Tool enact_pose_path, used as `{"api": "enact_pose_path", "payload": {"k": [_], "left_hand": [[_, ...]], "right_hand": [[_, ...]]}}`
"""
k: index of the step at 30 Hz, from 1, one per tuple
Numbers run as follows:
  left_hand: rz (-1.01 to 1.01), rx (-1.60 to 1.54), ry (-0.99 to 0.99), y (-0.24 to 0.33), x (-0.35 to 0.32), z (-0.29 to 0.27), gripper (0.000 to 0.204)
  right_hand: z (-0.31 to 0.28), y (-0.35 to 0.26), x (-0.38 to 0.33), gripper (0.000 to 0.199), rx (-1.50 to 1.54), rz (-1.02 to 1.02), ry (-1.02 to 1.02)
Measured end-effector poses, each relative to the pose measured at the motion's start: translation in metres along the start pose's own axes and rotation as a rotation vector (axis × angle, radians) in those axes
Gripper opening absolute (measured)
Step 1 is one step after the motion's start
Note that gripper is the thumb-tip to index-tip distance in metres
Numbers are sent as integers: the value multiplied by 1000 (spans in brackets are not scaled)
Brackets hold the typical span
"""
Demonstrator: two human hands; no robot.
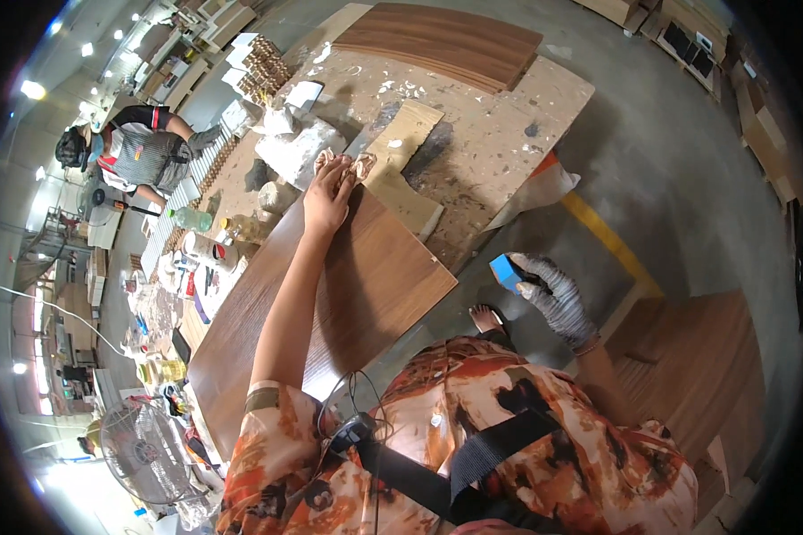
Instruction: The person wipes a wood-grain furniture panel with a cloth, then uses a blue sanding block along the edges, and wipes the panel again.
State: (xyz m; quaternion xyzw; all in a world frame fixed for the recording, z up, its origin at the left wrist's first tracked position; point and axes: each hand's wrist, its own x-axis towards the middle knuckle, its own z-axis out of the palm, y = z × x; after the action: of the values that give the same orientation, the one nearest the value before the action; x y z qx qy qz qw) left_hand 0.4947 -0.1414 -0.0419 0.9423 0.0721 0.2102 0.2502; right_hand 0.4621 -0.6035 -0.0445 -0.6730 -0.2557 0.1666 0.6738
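Note:
A brown wood-grain panel [375, 267] lies slanted across the workbench in front of me. My left hand [328, 198], bare, is at the panel's far end, with its fingers closed over a crumpled pinkish cloth [363, 165]. In a grey knitted glove, my right hand [555, 299] is held up off the panel's right corner, apart from it. Between its thumb and fingers is a small blue block [505, 273]; its exact kind is unclear.
More brown panels [446, 40] are stacked at the bench's far end, and another panel [687, 357] stands low on my right. Bottles [192, 219] and cans crowd the left side. A co-worker [143, 152] bends over strips at far left. A fan [147, 450] stands lower left.

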Motion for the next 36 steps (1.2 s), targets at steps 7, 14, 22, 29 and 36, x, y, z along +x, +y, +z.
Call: {"api": "enact_pose_path", "payload": {"k": [7,14,22,29,36], "left_hand": [[107,-102,-79,25,-12,-2,27],[222,-110,-192,61,-33,-17,31],[250,125,-514,150,-84,-36,122],[215,23,-473,172,-104,-33,115],[214,-190,-463,178,-122,-26,82]], "right_hand": [[-5,3,6,41,94,24,29],[-6,5,10,42,88,5,30],[-6,7,14,42,81,24,61],[-3,6,23,43,6,-14,39],[1,5,29,41,-25,-53,16]]}}
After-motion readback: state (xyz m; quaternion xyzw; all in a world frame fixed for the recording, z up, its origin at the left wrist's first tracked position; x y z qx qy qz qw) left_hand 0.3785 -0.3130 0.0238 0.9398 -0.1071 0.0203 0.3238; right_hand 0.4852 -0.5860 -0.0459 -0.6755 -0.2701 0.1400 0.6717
